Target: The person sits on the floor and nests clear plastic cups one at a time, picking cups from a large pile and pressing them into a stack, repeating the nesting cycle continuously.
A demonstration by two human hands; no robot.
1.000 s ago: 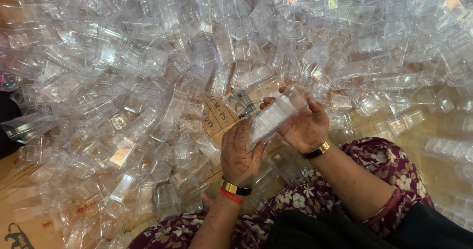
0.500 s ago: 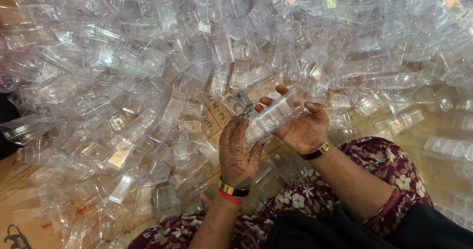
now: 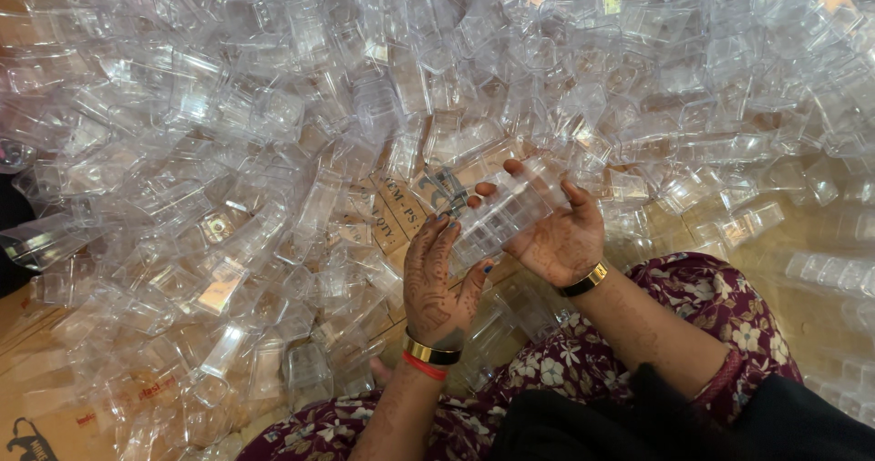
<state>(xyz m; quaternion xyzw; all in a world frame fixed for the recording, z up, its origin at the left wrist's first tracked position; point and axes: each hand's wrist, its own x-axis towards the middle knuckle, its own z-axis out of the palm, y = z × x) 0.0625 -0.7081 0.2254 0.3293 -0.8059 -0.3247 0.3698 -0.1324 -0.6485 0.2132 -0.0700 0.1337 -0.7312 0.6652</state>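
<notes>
Clear plastic box [image 3: 504, 217] tipped lower and flatter than half a second before, both hands kept on it.

Held just above the lap, in front of the big pile of clear plastic boxes [image 3: 273, 133]. Gripped from the far side by the right hand [image 3: 558, 233], fingers curled over the top edge, thumb up beside it. Touched at its near end by the left hand [image 3: 439, 283], fingers close together and pointing up, thumb pressed under the box. Gold bangle [image 3: 583, 280] worn on the right wrist, gold and red bangles [image 3: 428, 356] on the left. Brown cardboard [image 3: 396, 210] seen under the pile, flowered cloth [image 3: 693, 301] over the knees.
</notes>
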